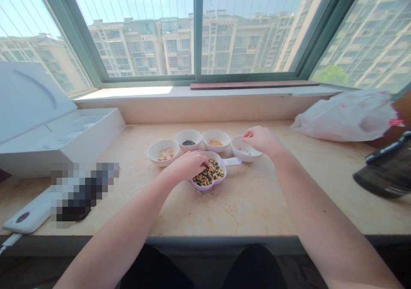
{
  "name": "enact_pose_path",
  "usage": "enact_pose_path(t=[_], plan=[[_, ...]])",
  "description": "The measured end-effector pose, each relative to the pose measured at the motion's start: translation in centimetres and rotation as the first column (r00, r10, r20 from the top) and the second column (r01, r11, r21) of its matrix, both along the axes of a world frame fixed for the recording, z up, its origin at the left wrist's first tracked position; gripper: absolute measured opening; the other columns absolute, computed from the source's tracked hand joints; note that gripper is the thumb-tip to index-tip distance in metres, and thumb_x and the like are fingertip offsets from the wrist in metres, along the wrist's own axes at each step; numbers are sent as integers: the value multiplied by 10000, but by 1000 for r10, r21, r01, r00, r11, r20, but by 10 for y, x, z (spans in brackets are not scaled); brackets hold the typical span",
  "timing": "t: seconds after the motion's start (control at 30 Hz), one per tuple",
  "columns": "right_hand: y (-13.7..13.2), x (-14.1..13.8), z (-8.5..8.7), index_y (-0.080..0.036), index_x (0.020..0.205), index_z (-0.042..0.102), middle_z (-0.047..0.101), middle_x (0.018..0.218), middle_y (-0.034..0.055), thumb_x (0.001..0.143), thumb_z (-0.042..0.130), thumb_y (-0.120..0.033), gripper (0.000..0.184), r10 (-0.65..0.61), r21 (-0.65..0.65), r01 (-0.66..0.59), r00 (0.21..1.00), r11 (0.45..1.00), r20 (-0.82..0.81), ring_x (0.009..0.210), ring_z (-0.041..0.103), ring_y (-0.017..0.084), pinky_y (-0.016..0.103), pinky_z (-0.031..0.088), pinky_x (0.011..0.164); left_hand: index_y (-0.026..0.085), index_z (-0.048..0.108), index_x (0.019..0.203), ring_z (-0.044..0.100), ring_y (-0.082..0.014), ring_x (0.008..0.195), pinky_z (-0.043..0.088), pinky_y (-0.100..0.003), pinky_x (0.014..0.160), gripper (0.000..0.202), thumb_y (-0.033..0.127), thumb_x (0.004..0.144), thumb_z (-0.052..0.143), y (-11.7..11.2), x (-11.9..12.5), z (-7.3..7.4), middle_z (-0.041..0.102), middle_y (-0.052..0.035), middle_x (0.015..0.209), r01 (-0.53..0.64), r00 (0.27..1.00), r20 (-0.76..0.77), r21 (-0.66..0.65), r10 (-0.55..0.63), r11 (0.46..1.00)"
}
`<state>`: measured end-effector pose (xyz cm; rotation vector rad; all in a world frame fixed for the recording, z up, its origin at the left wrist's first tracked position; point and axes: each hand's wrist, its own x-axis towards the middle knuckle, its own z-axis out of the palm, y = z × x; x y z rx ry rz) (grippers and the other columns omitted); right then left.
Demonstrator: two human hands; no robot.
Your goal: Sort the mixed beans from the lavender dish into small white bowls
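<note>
**Left hand (186, 167) in the lilac-rimmed flower-shaped dish (203, 187) of mixed beans (210, 173); right hand (261, 140) over a white bowl (239, 145).**
Left grip curled down among the beans, finger spacing hidden; right grip fingertips together just above the bowl, anything held too small to tell. Dish sits mid-counter, a paper label (231, 161) beside it. On the marble counter (244, 207), three more bowls arc behind: pale slices (165, 154), black seeds (188, 143), yellow grains (215, 143). Left: open white box (61, 141), pixelated object (85, 190). Right: white plastic bag (346, 115), dark object (385, 173).
</note>
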<state>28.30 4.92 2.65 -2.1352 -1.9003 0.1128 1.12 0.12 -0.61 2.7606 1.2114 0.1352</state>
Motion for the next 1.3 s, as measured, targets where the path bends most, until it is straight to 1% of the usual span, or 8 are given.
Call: enact_pose_path(t=[0.27,0.43,0.7,0.8,0.9,0.97,1.1,1.3], plan=[[2,1,-1,-218,939,789,790,1058,84,844,662,-246,162,15,-59,-16,1000,998,-8,967,726,253,317,503,757,201,732,922,701,-215,1009,522,-309,862,204,133,917,540,-1,0,1,754,-40,1082,11,1000,11,2,-11,1000],[6,4,-1,-214,919,786,790,1030,88,809,693,-260,151,33,-70,-34,999,997,-21,934,725,250,310,503,736,195,709,863,697,-211,970,509,-302,816,171,157,926,555,-1,1,1,748,-44,1033,26,1000,-8,20,-26,999],[2,1,0,-198,939,774,784,994,113,878,630,-349,216,38,-89,-34,998,995,41,908,720,267,325,485,702,156,727,822,675,-218,970,484,-305,833,297,223,1012,508,3,1,-2,729,-88,1034,73,988,-141,75,-62,995],[0,-2,2,-198,892,769,779,953,121,887,612,-364,229,35,-96,-29,997,995,64,874,717,270,327,474,672,154,734,820,659,-232,995,472,-305,839,278,212,1004,534,3,1,1,717,-93,1029,93,979,-189,75,-78,993],[-2,-3,4,-202,829,759,775,918,122,891,604,-374,240,33,-110,-25,997,994,69,850,714,267,324,473,660,135,743,860,650,-241,985,470,-321,850,293,240,1022,522,2,2,4,703,-110,1027,67,979,-197,76,-51,995],[-1,-2,4,-204,826,761,777,922,123,892,607,-383,245,32,-120,-24,997,992,68,858,716,265,317,480,667,120,751,912,648,-247,994,473,-334,873,298,258,1031,516,2,1,5,695,-121,1046,53,981,-188,75,-38,996],[3,2,1,-204,923,781,784,996,122,879,633,-377,232,33,-122,-26,998,992,54,920,724,267,316,507,725,123,747,941,643,-245,1044,474,-340,919,299,262,1037,501,4,-2,6,685,-125,1079,43,989,-144,64,-33,997],[7,6,-6,-222,984,796,785,1063,98,831,666,-265,205,45,-116,-43,999,992,14,968,727,254,319,530,819,159,673,939,635,-194,982,474,-310,916,272,186,1029,417,3,-10,10,675,-74,1027,-75,992,101,24,72,997]])
